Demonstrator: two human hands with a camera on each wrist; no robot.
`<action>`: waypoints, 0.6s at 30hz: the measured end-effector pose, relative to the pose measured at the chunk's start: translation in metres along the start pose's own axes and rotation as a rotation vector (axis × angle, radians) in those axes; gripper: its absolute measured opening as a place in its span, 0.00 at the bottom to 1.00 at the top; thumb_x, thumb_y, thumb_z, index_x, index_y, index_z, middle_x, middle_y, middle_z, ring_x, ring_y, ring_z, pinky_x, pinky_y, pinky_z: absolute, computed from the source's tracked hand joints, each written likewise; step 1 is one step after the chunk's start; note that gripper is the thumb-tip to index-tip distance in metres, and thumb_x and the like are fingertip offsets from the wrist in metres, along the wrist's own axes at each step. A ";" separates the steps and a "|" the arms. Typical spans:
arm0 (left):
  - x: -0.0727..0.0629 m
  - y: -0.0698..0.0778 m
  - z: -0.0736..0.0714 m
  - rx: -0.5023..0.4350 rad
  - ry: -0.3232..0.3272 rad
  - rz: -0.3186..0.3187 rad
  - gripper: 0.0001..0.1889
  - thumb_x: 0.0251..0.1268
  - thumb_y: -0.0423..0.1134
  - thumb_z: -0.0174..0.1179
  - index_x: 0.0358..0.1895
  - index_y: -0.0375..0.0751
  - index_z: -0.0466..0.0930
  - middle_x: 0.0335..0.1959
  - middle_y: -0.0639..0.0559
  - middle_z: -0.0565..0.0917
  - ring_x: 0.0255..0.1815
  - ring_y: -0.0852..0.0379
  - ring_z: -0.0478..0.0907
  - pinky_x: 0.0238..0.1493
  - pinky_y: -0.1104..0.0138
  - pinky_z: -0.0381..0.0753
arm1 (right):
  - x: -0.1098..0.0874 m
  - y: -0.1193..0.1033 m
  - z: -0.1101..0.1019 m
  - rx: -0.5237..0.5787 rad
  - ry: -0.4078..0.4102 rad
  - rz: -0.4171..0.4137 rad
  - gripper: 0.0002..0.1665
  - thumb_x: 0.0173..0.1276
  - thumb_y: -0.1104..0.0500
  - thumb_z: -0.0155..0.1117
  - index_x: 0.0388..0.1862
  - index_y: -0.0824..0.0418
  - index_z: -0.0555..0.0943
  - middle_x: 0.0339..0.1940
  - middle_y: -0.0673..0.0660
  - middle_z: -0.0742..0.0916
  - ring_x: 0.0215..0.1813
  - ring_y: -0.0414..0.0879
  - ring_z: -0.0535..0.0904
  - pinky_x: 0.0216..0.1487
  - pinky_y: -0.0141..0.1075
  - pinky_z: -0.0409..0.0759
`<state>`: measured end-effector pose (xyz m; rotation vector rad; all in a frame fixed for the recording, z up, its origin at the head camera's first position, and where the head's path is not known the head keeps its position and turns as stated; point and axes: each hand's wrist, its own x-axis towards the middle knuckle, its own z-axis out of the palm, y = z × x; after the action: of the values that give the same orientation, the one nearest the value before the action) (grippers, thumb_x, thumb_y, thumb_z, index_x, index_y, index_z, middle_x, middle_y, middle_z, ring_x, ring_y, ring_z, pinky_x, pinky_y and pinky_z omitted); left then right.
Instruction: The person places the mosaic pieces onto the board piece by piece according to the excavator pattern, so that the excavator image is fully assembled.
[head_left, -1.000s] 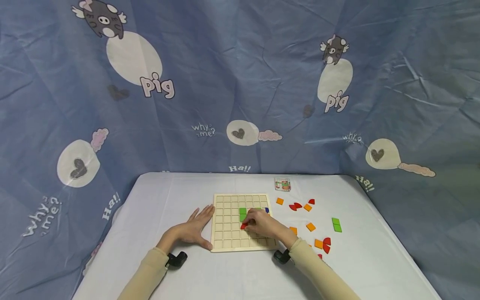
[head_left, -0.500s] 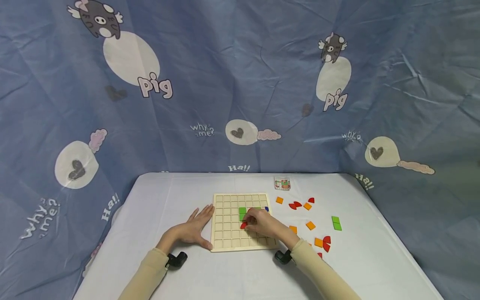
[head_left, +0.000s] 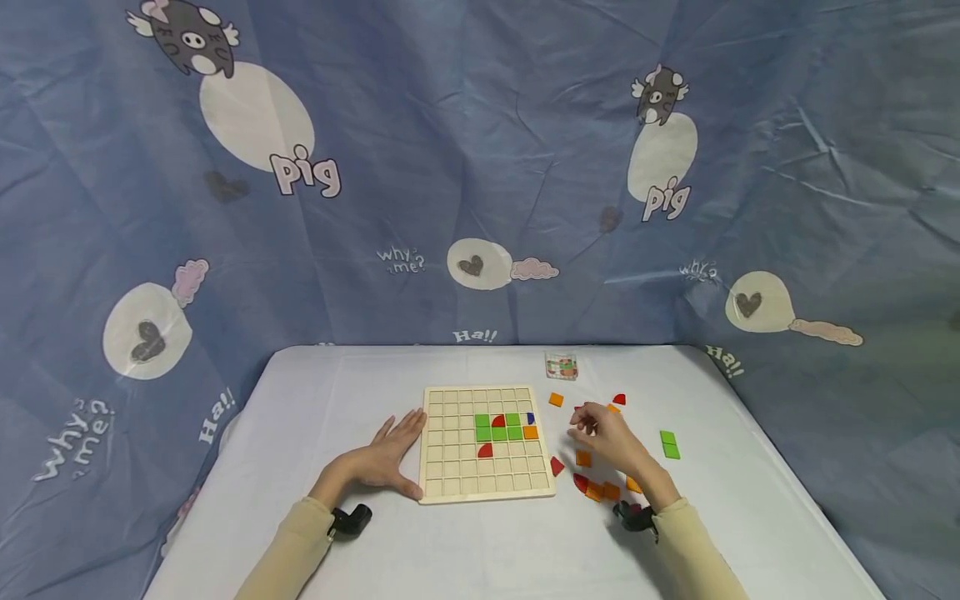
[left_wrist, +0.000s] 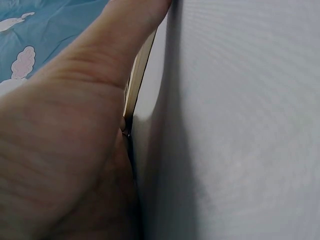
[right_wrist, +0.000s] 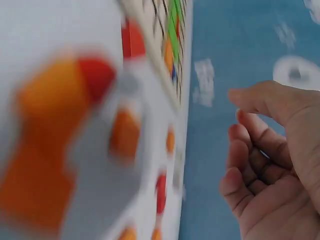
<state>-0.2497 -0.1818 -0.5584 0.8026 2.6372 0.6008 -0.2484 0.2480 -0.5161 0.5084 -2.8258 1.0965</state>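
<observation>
A wooden grid board (head_left: 450, 467) lies on the white table. Spread along its left edge, my left hand (head_left: 386, 461) touches the frame with thumb and fingertips; its palm (left_wrist: 65, 135) fills much of the left wrist view. On the grid sit several green square tiles (head_left: 498, 433), a red quarter-circle tile (head_left: 486, 451) by itself lower down, another red one (head_left: 498, 421) among the greens, an orange square (head_left: 530, 432) and a blue piece (head_left: 530, 418). Right of the board, my right hand (head_left: 609, 437) hovers over loose tiles, fingers loosely curled around nothing (right_wrist: 272, 155).
Loose orange tiles (head_left: 583, 458) and red tiles (head_left: 557, 466) lie scattered right of the board. Two green tiles (head_left: 670, 444) are farther right. A small picture card (head_left: 561, 367) lies at the back. A blue patterned cloth (head_left: 420, 167) hangs behind the table.
My right hand has let go of the lower red tile, leaving it on the grid, and has moved right, off the board. The left hand stays put.
</observation>
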 end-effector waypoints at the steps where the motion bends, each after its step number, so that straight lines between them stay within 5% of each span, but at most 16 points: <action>1: 0.000 0.000 0.000 0.004 0.000 0.005 0.73 0.36 0.71 0.69 0.77 0.35 0.33 0.80 0.41 0.36 0.80 0.44 0.32 0.77 0.45 0.28 | -0.003 0.008 -0.008 -0.010 0.032 0.028 0.08 0.62 0.59 0.70 0.37 0.57 0.79 0.31 0.49 0.81 0.33 0.40 0.75 0.32 0.28 0.76; 7: -0.002 0.002 -0.003 -0.015 0.007 0.013 0.73 0.36 0.71 0.70 0.77 0.33 0.34 0.79 0.39 0.37 0.80 0.43 0.32 0.77 0.44 0.29 | -0.022 0.060 -0.047 -0.116 0.159 0.212 0.10 0.61 0.58 0.68 0.38 0.61 0.78 0.31 0.54 0.81 0.33 0.43 0.73 0.29 0.28 0.72; 12: -0.003 0.003 -0.003 -0.012 0.007 0.001 0.73 0.35 0.71 0.70 0.77 0.34 0.34 0.80 0.40 0.38 0.80 0.43 0.33 0.77 0.44 0.29 | -0.036 0.088 -0.065 -0.157 0.147 0.382 0.17 0.62 0.57 0.66 0.42 0.67 0.75 0.34 0.59 0.80 0.34 0.47 0.73 0.28 0.32 0.72; 18: -0.002 0.003 -0.001 0.006 0.008 0.014 0.72 0.37 0.70 0.70 0.77 0.33 0.34 0.79 0.39 0.37 0.80 0.42 0.33 0.77 0.43 0.30 | -0.047 0.103 -0.073 -0.180 0.146 0.492 0.21 0.61 0.56 0.67 0.40 0.72 0.72 0.32 0.63 0.78 0.34 0.51 0.73 0.28 0.34 0.71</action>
<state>-0.2474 -0.1815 -0.5558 0.8225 2.6438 0.6005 -0.2423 0.3808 -0.5362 -0.2870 -2.9484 0.8710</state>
